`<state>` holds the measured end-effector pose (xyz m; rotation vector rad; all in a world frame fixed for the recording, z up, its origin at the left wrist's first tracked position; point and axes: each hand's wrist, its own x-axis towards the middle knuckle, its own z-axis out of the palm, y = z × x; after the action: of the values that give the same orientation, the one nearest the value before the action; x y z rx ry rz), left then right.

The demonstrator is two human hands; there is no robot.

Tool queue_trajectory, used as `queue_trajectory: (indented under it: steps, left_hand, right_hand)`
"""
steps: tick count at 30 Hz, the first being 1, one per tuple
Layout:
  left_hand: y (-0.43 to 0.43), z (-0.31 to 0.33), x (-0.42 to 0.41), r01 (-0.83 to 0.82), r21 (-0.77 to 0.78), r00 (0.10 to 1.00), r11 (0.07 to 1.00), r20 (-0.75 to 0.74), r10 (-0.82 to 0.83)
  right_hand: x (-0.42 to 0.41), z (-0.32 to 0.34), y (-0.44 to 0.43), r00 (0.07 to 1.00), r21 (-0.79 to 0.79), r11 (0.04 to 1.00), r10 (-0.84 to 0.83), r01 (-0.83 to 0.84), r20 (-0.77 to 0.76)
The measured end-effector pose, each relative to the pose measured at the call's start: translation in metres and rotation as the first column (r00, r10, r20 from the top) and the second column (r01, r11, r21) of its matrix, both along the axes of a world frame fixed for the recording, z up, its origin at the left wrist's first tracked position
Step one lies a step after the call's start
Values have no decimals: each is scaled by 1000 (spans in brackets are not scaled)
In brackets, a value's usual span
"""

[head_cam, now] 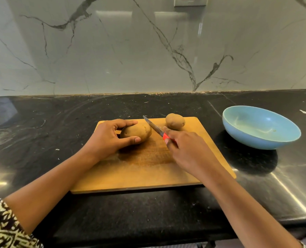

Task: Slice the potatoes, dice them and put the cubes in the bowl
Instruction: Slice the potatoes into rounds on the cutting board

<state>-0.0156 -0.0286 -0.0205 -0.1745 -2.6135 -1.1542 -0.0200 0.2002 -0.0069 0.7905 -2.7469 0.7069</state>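
Note:
A brown whole potato (137,132) lies on the wooden cutting board (139,174), and my left hand (107,138) grips it from the left with thumb and fingers. My right hand (189,151) holds a knife (154,127) by its red handle. The blade points up and left, its tip just beside the right end of the held potato. A second, smaller whole potato (175,121) rests at the board's far edge, right of the blade. The light blue bowl (261,138) stands on the counter to the right of the board, holding no potato.
The board sits on a black stone counter (41,133) with a marble-patterned wall (130,51) behind it. The counter's front edge runs close below the board. A patterned sleeve (3,228) shows at the lower left.

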Motion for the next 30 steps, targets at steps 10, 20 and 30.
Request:
queue_trajectory:
  steps: [10,20,30]
  left_hand:
    - [2,1,0,0,16,1000,1000,1,0]
    - [2,2,0,9,-12,1000,1000,-6,-9]
    - [5,1,1,-28,13,999,1000,-16,28]
  right_hand:
    - [3,8,-3,1000,34,999,-20,20,13]
    - [-1,14,-5,1000,102,995,-10,9,2]
    - [-5,35,-6,1000,265,964,-22,22,-4]
